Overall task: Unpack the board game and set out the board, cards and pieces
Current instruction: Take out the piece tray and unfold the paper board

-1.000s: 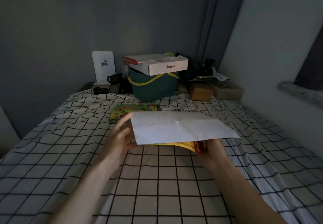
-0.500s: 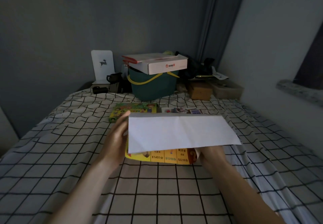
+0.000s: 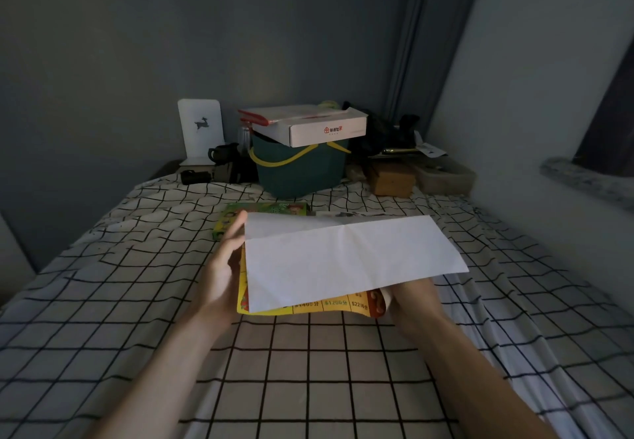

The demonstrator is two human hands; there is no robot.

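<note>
I hold a folded paper game board (image 3: 343,260) above the checked bedsheet; its white back faces me and a yellow printed strip with price squares shows along its lower edge. My left hand (image 3: 223,267) grips its left edge, fingers stretched up along the fold. My right hand (image 3: 408,298) holds the lower right corner from beneath, mostly hidden by the sheet. Behind the board lies the green game box (image 3: 233,215), flat on the bed. Some cards (image 3: 346,214) peek out just beyond the board's top edge.
At the bed's far end stand a green bucket (image 3: 302,171) with a white carton (image 3: 308,124) on top, a white deer stand (image 3: 200,128), a brown box (image 3: 392,179) and dark clutter. A wall runs along the right.
The board's upper flap has swung up and toward me, uncovering more of the yellow printed strip at the bottom. Both hands stayed at its edges and dropped slightly.
</note>
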